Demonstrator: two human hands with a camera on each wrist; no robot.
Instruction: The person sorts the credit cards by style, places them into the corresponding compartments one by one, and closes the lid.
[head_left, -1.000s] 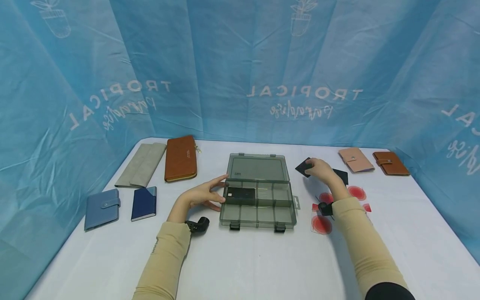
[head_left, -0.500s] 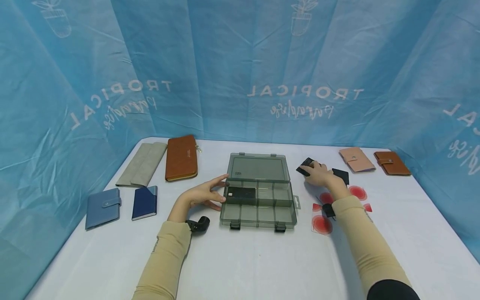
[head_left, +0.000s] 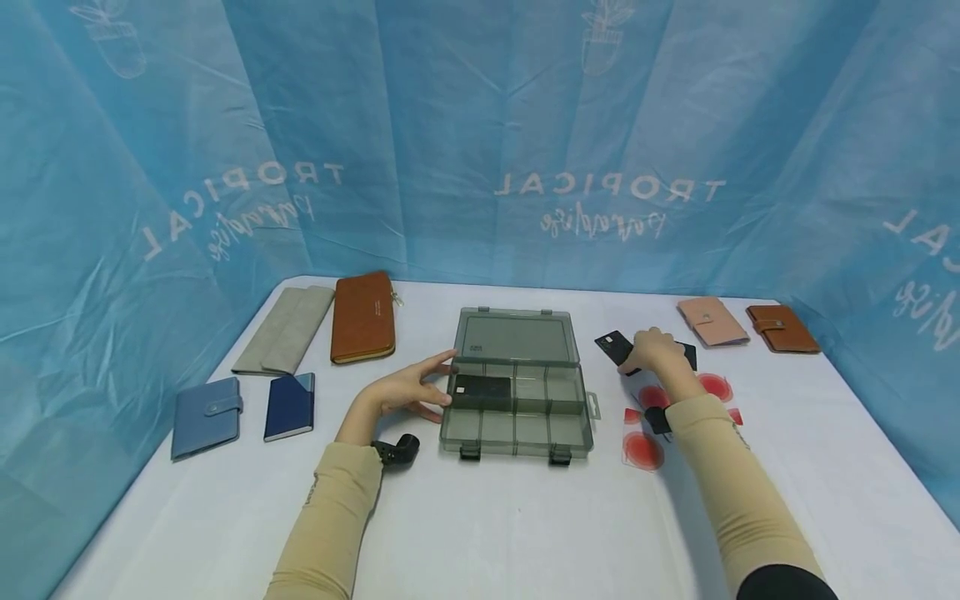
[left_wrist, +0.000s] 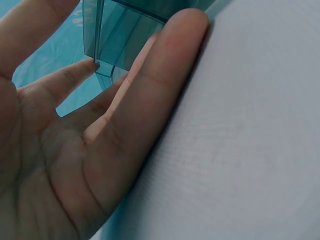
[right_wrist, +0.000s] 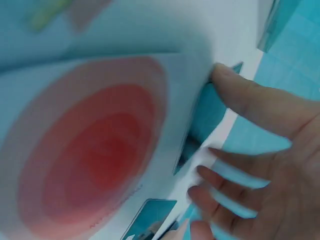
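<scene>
Black card [head_left: 615,347] pinched in the right hand [head_left: 654,351]; left hand [head_left: 408,390] spread flat against the organizer box [head_left: 517,417].

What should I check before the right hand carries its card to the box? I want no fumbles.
1. Box open: ok. The organizer box has its lid laid back flat.
2. Box steadied: ok. The left hand rests with straight fingers against the box's left wall.
3. Card gripped: cannot tell. The right hand is on a black card, but the right wrist view is blurred.
4. Free compartments: ok. One black card lies in the back-left compartment; the others look bare.
5. Path from card to box: ok. Only bare table lies between them.
</scene>
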